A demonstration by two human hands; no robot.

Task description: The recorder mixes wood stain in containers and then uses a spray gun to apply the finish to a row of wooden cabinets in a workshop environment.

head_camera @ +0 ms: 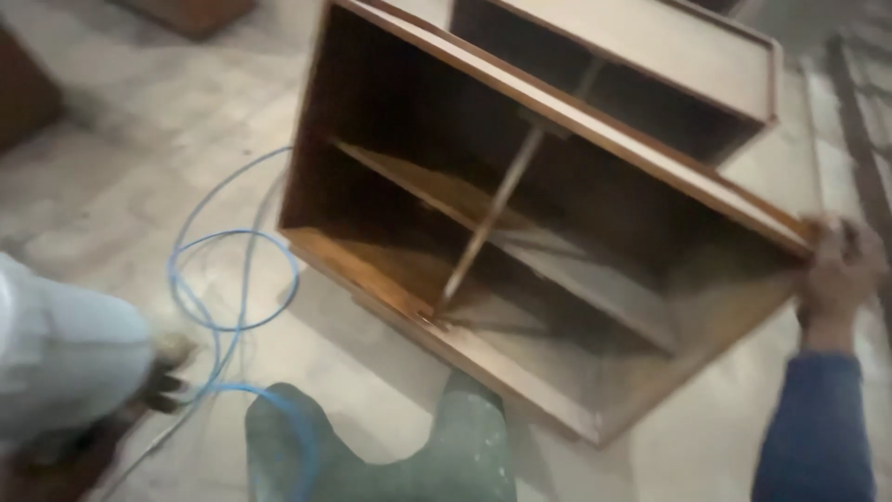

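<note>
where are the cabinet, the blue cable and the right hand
cabinet (372,270) head view, on its lower front edge
blue cable (200,244) head view, on the top of the loop on the floor
right hand (841,270) head view, on the back of the hand at the cabinet's corner

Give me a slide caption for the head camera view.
Right hand grips the corner of a tilted wooden cabinet with inner shelves; blue cable loops on the floor.
</note>
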